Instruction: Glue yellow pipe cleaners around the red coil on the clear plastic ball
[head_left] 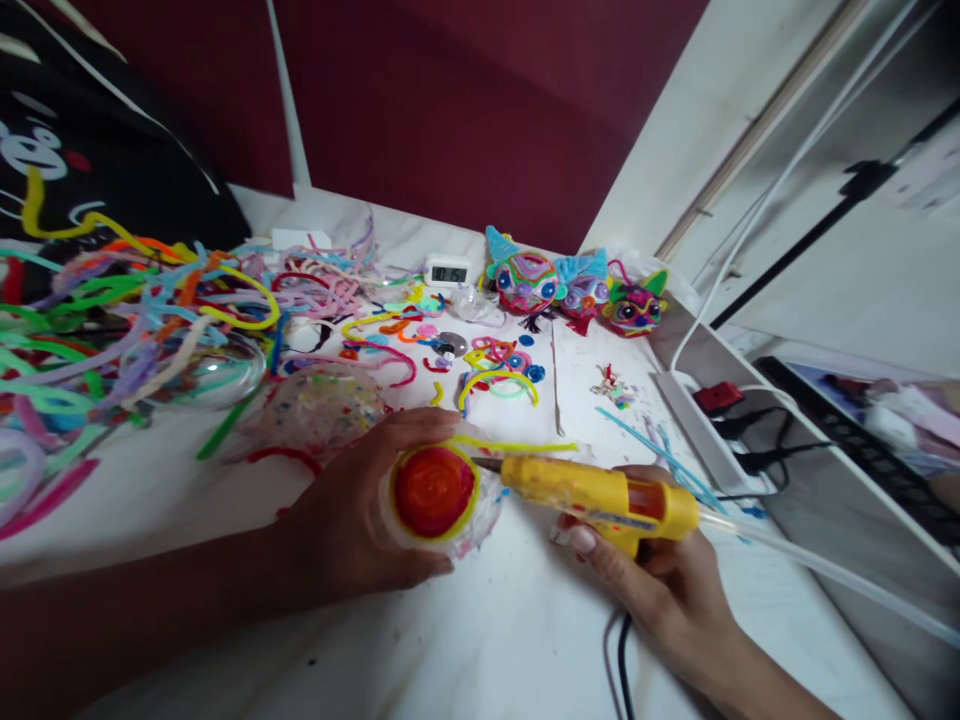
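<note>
A left hand grips a clear ball bearing an orange-red pipe-cleaner coil (rimmed in yellow) while the right hand aims a yellow glue gun at its edge, loose pipe cleaners heaped nearby.

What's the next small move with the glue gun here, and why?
Probably ease the nozzle of the glue gun the last bit left onto the edge of the orange coil and dab there. The nozzle sits just off that edge, where the yellow pipe cleaner trails away loose; the left hand steadies the coil and the right hand grips the gun.
</note>
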